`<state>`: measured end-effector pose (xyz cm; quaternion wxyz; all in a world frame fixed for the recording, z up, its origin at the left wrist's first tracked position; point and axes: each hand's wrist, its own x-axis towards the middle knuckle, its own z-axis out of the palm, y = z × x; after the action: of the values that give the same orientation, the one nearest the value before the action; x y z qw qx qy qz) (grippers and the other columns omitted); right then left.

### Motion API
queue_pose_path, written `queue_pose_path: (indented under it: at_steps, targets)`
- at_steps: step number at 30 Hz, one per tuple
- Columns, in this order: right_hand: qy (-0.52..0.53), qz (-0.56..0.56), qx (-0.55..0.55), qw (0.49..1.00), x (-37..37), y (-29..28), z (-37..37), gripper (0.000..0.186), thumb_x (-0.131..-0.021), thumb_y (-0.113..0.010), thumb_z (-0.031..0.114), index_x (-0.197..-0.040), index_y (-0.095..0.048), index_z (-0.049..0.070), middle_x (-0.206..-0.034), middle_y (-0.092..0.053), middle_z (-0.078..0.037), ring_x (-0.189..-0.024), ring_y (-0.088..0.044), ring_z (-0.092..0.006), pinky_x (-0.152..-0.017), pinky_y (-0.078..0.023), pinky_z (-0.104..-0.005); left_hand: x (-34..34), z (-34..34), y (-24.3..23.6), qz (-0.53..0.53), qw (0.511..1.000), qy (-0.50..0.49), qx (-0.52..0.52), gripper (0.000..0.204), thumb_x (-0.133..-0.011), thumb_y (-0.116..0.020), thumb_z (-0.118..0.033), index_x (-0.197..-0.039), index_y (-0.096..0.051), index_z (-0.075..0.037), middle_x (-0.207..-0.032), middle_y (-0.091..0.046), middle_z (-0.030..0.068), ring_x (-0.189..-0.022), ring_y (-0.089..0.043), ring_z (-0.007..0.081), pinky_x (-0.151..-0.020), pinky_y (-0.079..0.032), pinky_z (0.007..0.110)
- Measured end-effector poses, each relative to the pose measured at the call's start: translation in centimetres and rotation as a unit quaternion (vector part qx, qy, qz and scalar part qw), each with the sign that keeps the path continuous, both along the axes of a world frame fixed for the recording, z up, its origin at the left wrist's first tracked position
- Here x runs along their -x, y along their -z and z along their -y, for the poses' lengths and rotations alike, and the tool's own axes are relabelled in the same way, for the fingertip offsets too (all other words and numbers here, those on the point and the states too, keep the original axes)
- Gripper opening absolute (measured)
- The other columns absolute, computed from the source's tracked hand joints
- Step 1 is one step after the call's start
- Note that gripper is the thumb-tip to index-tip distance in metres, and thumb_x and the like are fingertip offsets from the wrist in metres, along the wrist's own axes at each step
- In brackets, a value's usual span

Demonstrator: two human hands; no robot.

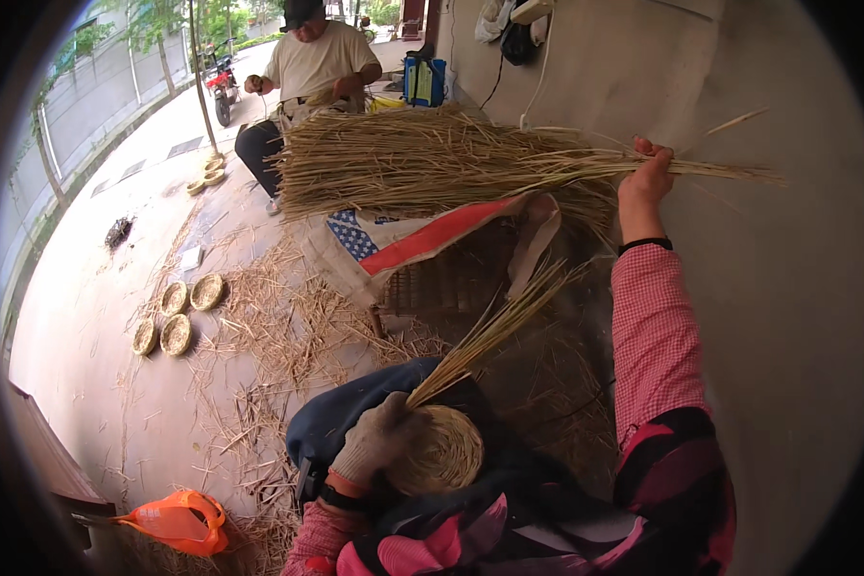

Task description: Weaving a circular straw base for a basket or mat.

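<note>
My left hand (376, 444), in a pale work glove, is closed at the rim of a round coiled straw basket (445, 449) on my lap. A fan of loose straw stalks (497, 338) rises from its grip, up and to the right. My right hand (649, 175), bare, reaches out to the far right with its fingers wrapped round several straw stalks (715, 170). Those stalks stretch from the right end of a big straw pile (422, 158). The glove hides part of the basket's left side.
The pile lies on a printed cloth (442, 238) over a low stand (432, 288). Small straw baskets (176, 334) sit on the straw-littered floor at left, with an orange bag (184, 521) nearer. Another person (322, 72) sits beyond the pile, near a blue container (424, 81). A wall (787, 192) stands at right.
</note>
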<state>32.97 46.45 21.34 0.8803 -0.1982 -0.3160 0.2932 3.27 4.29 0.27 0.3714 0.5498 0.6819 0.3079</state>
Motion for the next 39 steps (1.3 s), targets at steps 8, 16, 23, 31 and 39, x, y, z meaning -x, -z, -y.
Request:
queue_pose_path:
  at_steps: [8,16,23,31,39]
  targets:
    - [0.201,0.187,-0.060,0.960,-12.6,-6.0,10.0,0.025,-0.107,-0.051,0.025,-0.090,-0.054,0.006,-0.088,-0.069,-0.010,-0.085,-0.068,-0.0257,-0.084,-0.055,-0.0408,0.0,0.0,2.6,0.084,0.996,-0.029,-0.016,0.035,-0.094,-0.071,-0.037,-0.118,-0.067,-0.011,-0.101,-0.075,0.0138,-0.098,-0.073,0.0259,-0.084,-0.054,0.037]
    - [0.330,0.766,0.104,0.542,-14.5,-2.2,19.8,0.023,-0.098,-0.062,0.019,-0.112,-0.066,0.001,-0.087,-0.069,-0.023,-0.083,-0.069,-0.0432,-0.071,-0.054,-0.0503,-1.7,0.0,-0.1,-0.111,0.989,-0.031,-0.088,0.039,-0.095,-0.068,-0.043,-0.113,-0.064,-0.009,-0.101,-0.072,0.0205,-0.099,-0.070,0.0406,-0.081,-0.053,0.047]
    - [0.230,0.851,0.240,0.407,-20.7,11.1,18.8,0.024,-0.095,-0.063,0.015,-0.118,-0.070,0.008,-0.090,-0.070,-0.025,-0.087,-0.070,-0.0413,-0.076,-0.055,-0.0514,-1.0,2.2,-4.3,-0.279,0.936,-0.040,-0.211,0.033,-0.093,-0.068,-0.036,-0.111,-0.061,-0.010,-0.096,-0.069,0.0222,-0.092,-0.067,0.0458,-0.075,-0.052,0.053]
    - [0.167,0.837,0.376,0.360,-32.8,20.0,23.7,0.017,-0.096,-0.065,0.015,-0.106,-0.072,0.003,-0.089,-0.073,-0.020,-0.084,-0.072,-0.0333,-0.072,-0.054,-0.0466,0.5,4.8,-10.1,-0.111,0.924,-0.177,-0.322,0.026,-0.101,-0.058,-0.016,-0.123,-0.064,-0.003,-0.085,-0.069,0.0071,-0.064,-0.063,0.0102,-0.057,-0.049,0.028]
    - [-0.363,0.621,0.236,0.653,-16.4,14.5,27.8,0.026,-0.106,-0.061,0.027,-0.097,-0.067,0.003,-0.072,-0.058,0.002,-0.065,-0.053,-0.0082,-0.061,-0.046,-0.0294,-2.9,-1.8,-14.8,0.043,0.883,0.056,-0.464,0.053,-0.109,-0.047,-0.034,-0.147,-0.048,0.004,-0.139,-0.059,0.0186,-0.116,-0.064,0.0255,-0.088,-0.054,0.034]
